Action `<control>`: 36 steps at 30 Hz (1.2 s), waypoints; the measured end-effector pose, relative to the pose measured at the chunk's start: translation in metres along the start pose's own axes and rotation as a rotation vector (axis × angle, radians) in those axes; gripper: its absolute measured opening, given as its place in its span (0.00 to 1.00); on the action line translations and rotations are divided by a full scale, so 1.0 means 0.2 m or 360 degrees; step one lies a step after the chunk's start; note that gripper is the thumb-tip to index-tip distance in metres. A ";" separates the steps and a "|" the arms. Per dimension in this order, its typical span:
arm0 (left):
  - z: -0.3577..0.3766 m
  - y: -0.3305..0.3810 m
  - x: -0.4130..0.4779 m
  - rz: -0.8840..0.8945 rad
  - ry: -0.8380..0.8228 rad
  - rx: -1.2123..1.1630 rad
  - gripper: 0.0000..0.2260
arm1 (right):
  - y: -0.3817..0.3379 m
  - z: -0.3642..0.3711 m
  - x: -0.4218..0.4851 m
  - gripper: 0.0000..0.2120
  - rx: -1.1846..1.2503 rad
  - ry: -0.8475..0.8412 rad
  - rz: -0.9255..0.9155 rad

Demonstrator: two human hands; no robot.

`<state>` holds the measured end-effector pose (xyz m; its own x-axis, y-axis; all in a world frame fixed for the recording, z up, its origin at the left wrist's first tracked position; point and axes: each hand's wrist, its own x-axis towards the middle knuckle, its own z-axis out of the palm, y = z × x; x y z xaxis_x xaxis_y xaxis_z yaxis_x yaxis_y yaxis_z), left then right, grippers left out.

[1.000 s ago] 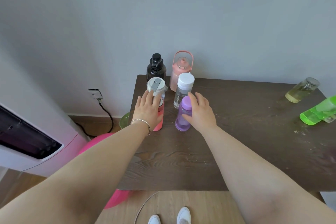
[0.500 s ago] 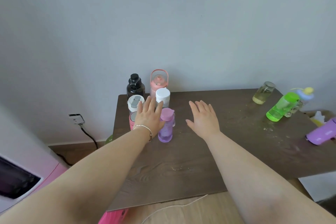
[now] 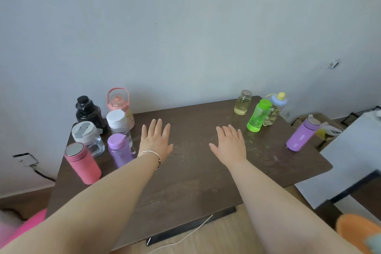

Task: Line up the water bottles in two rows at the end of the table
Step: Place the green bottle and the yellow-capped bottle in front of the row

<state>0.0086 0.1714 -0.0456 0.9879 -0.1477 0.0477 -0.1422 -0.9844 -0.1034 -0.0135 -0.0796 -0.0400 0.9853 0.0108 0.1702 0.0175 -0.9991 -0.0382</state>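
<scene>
- Four bottles (image 3: pixel 258 115) are standing at the desk's (image 3: pixel 195 175) right end, six at its left.
- We are holding our left hand (image 3: pixel 156 142) and right hand (image 3: pixel 229 144) at mid-desk, fingers (image 3: pixel 158 128) apart, gripping nothing.
- We are judging the glass jar (image 3: pixel 242 102) fragile and slick; its middle suits gripping.

Grey wall (image 3: pixel 185 27), wall socket (image 3: pixel 24 160) with black cable (image 3: pixel 44 175), pink object (image 3: pixel 26 227), white cord (image 3: pixel 185 237) on wooden floor (image 3: pixel 222 237).

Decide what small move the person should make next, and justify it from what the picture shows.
Probably reach the right hand to the green bottle. Both hands are open and hold nothing, the left hand beside the six bottles grouped at the left end. Four bottles stand at the right end, the green one nearest the right fingers.
</scene>
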 end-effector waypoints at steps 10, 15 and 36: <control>-0.06 0.75 0.16 0.0016 0.0002 -0.0045 0.32 | 0.81 -0.02 -0.04 0.32 0.0011 -0.0006 0.0208; -0.12 1.00 0.27 0.0095 0.0016 -0.0036 0.32 | 1.06 -0.03 -0.03 0.32 0.0023 0.0017 0.0273; -0.12 1.54 1.16 0.0350 0.0046 -0.0411 0.36 | 1.67 0.02 0.65 0.29 0.0099 0.0182 0.0602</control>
<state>0.1922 -0.1677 -0.0433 0.9303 -0.3579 0.0809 -0.3661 -0.9199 0.1402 0.1203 -0.4121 -0.0347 0.8991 -0.3654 0.2413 -0.3290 -0.9274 -0.1782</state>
